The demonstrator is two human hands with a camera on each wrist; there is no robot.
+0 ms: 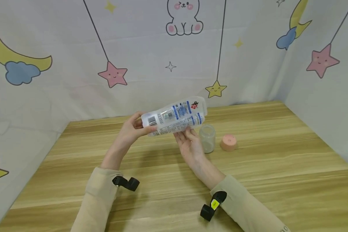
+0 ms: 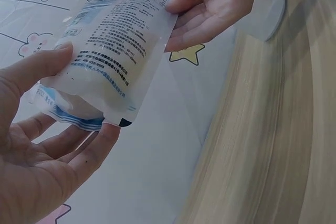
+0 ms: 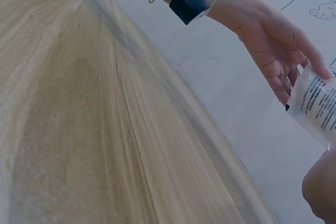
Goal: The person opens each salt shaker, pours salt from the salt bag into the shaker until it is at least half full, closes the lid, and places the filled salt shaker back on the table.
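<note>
Left hand, right hand pinch pouch, frame centre; we expect soft, slippery handling, best held both ends.

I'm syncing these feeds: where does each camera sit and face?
Head: worn on the head, facing forward and down at the pouch and jar; left hand, right hand, sleeves show.
Left wrist: on that wrist, facing the pouch; both hands show.
Right wrist: on that wrist, facing across the tabletop; left hand and part of the right show.
Both wrist views share the pouch and left hand.
</note>
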